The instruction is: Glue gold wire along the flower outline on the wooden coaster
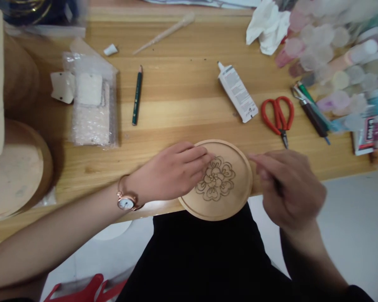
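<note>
A round wooden plate (219, 209) with a raised rim lies at the table's near edge. On its face is a dark line drawing of a layered flower (216, 178). My left hand (178, 172), wearing a wristwatch, holds the plate across its left side; the fingers are bent and close together, the thumb hidden. Right of the plate, apart from it, is my right hand (290, 182), slightly blurred. Its fingers are curled in, thumb and index finger pinched and pointing left. Something dark shows within this hand, too unclear to name.
Beyond the plate lie a pencil (137, 96), a white tube (237, 92), red-handled pliers (279, 117), a pipette (165, 33) and a small white cap (110, 49). Bubble-wrapped pieces (93, 109) and round wooden items (15, 167) are left; many small bottles (340, 79) crowd the right.
</note>
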A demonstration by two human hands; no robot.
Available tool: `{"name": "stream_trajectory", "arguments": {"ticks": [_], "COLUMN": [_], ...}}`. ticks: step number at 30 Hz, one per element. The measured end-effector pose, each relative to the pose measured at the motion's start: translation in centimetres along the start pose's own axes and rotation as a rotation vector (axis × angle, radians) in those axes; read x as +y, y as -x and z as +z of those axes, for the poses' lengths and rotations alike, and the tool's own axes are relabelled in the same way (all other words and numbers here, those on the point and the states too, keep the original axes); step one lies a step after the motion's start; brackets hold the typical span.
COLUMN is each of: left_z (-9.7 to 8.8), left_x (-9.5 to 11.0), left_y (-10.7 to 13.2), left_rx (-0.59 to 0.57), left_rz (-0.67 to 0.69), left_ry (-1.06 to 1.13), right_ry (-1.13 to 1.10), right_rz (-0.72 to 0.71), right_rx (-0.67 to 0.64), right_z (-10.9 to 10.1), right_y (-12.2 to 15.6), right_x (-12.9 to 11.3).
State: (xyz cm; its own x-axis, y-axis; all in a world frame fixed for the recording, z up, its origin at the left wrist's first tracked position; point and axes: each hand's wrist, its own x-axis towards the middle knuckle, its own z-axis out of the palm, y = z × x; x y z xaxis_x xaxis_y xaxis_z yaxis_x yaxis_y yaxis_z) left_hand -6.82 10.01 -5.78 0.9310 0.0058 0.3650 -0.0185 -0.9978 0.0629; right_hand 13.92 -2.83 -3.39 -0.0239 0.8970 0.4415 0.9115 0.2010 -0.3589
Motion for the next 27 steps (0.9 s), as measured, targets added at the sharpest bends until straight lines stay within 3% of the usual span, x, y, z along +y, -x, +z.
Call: {"name": "stream_trajectory", "arguments": {"ticks": [2,5,18,27], "left_z": [0.0,0.1,0.6,0.9], "left_x": [0.1,0.1,0.0,0.3], "left_y": [0.0,0.0,0.0,0.1], "left_rx": [0.013,0.023,0.093,0.153], "left_rz": [0.0,0.007,0.011,-0.073], "left_ry": [-0.013,-0.024,-0.02,-0.092], "right_ry": [0.157,0.295,0.353,0.544], "right_rz": [-0.147,-0.252,-0.218,-0.347], "right_rx": [-0.178,-0.29,-0.382,-0.402], "right_z": [-0.4,-0.1,1.0,0.8], "right_y": [-0.5,-1.0,-0.7,-1.4], "right_x": [0.1,-0.1,-0.5,-1.9]}}
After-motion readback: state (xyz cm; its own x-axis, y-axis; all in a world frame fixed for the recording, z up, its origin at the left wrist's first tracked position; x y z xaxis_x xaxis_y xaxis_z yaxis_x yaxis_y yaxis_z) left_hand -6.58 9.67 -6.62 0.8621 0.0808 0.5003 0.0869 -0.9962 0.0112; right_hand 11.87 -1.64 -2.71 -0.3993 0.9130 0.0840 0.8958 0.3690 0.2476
